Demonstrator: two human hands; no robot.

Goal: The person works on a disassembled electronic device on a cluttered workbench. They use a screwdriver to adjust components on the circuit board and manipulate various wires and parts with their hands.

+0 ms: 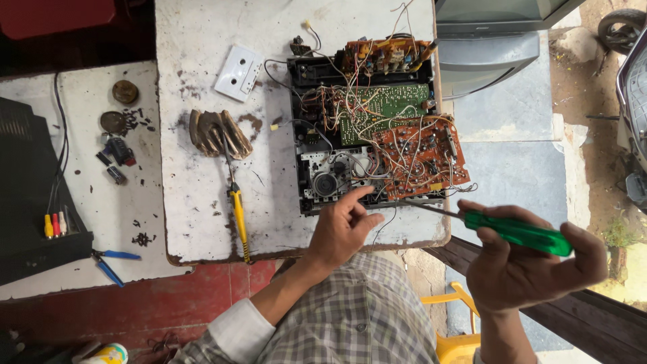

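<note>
The opened cassette deck (367, 135) lies on the right half of the worn white table (202, 222), its black chassis bared, with a green circuit board (384, 111) in the middle, an orange-brown board (421, 155) tilted over its near right corner, a smaller board (384, 57) at the far edge, and thin wires looping across all three. The tape mechanism (333, 178) shows at the near left of the chassis. The left hand (344, 226) rests at the near edge of the deck, loosely curled and holding nothing, its forefinger stretched out to touch the mechanism. The right hand (532, 269) hangs off the near right corner of the table, closed around the green handle of a screwdriver (515, 231) whose shaft points left toward the deck's near edge. Left of the deck stand a soldering iron with a yellow handle (237, 209), a brownish metal stand (219, 133) and a white cassette (238, 73). On a second surface further left lie small dark parts (121, 152), blue-handled pliers (111, 261) and a black box with coloured plugs (30, 195)
</note>
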